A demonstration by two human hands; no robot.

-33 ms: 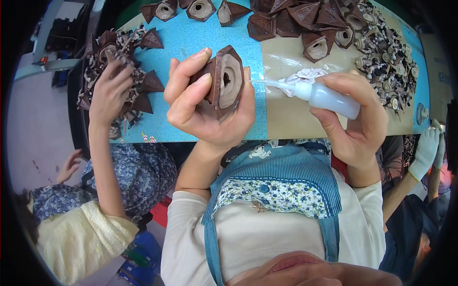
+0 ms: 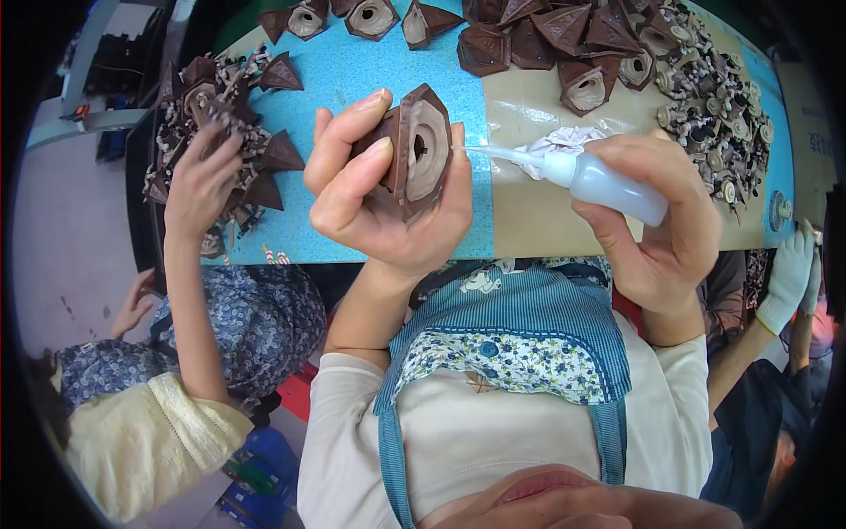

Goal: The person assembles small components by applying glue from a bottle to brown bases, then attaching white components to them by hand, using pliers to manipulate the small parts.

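One brown piece (image 2: pixel 431 169), its pale hollow facing right, is gripped by the left hand (image 2: pixel 392 225) over the near side of the table (image 2: pixel 533 220); the right hand (image 2: pixel 683 238) is closed around a bottle (image 2: pixel 610 189), its thin nozzle (image 2: pixel 504 153) aimed left, tip near the piece; I cannot tell whether they touch. Beyond the bottle lies a tissue (image 2: pixel 564 139); similar pieces (image 2: pixel 564 35) are piled far right, beside small parts (image 2: pixel 718 132); at left is a co-worker's hand (image 2: pixel 201 181), its grip unclear.
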